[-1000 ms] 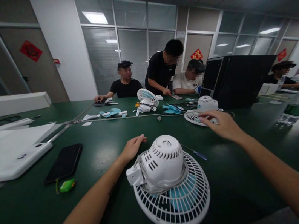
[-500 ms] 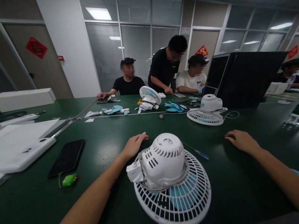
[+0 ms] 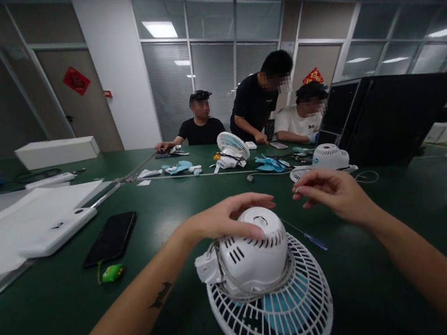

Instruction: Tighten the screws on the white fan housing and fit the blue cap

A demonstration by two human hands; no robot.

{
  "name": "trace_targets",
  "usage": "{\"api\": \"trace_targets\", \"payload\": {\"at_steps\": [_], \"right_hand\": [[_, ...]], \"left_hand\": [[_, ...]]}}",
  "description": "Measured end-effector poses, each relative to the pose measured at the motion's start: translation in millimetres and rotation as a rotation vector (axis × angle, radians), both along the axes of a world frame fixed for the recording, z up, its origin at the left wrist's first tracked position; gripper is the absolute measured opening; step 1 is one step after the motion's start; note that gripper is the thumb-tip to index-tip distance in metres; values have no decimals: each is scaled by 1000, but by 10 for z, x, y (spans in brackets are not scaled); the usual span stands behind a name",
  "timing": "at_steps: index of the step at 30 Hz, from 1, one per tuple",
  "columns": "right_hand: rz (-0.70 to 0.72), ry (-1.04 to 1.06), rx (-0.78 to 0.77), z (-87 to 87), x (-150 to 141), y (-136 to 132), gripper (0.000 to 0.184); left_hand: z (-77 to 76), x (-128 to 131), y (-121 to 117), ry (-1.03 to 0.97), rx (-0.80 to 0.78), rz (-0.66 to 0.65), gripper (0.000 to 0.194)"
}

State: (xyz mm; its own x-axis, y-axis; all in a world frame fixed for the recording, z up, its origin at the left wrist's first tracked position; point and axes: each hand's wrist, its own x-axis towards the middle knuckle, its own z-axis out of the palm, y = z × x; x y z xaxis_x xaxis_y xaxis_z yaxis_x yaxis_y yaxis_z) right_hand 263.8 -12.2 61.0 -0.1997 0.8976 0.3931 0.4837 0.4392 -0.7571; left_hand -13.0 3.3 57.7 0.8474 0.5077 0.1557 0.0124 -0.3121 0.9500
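A white fan (image 3: 257,265) lies face down on the green table in front of me, its round base up and blue blades showing through the grille. My left hand (image 3: 232,217) is laid over the top of the base, thumb on the near side and fingers on the far side. To the right and slightly above the fan, my right hand (image 3: 330,192) is held in the air, thumb and forefinger pinched together. A tiny pale bit shows at those fingertips, too small to name. A screwdriver (image 3: 310,238) with a blue handle lies behind the fan's right edge.
A black phone (image 3: 111,238) with a green charm (image 3: 112,273) lies left, near a white box-like device (image 3: 58,232). Farther back are another fan (image 3: 328,157), blue fan blades (image 3: 272,163) and a large black case (image 3: 390,116). Several people are around the far side.
My left hand has moved from the table onto the fan's base. My right hand has lifted off the table and come left towards the fan, its fingers pinched. The view has shifted slightly.
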Motion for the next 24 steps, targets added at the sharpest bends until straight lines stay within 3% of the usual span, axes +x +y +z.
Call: {"api": "trace_targets", "payload": {"at_steps": [2,5,10,17,24], "right_hand": [[212,-84,113,194,-304,-193,24],[354,-266,231,366,-593,-384,10],[381,-457,325,423,-759,-412,6],[434,-500,263,468,-800,-418,7],[477,-564,281,480,-777,-447,8]], "left_hand": [[37,33,-100,106,48,21,81],[54,57,-155,169,76,73,74],[99,85,-198,156,203,106,60],[244,50,-281,184,250,-26,74],[274,36,-323,285,375,11,70]]}}
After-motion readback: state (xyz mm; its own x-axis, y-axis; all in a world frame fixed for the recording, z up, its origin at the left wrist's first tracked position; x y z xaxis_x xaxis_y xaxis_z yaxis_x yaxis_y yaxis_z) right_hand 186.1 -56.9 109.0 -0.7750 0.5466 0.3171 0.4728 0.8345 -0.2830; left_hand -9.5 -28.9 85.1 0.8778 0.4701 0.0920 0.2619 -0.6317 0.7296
